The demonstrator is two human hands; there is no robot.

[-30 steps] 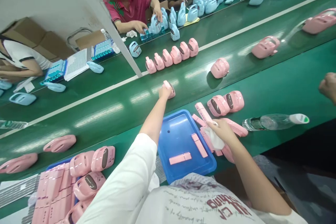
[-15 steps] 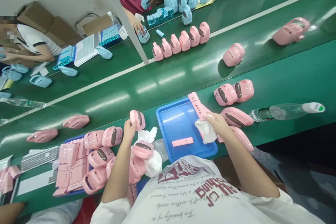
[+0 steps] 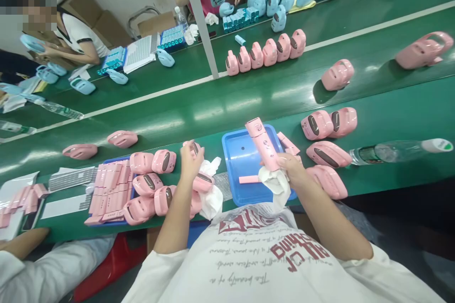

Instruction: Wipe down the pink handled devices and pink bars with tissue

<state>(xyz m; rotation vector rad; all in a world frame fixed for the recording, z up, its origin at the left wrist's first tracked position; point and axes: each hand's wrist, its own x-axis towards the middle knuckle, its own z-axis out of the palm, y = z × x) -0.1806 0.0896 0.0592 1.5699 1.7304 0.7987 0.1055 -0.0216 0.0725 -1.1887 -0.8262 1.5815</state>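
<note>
Hidden: the left hand covers most of the small pink casing it grips, above a pile of casings.
Right hand: closed around a long pink panel and a crumpled white cloth, over the blue tray.
Materials: glossy moulded plastic, rounded shells.
Surface: green conveyor belt; a co-worker sits across it.

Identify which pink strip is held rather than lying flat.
The long strip in the right hand, tilted up over the blue tray; the others lie flat.
</note>
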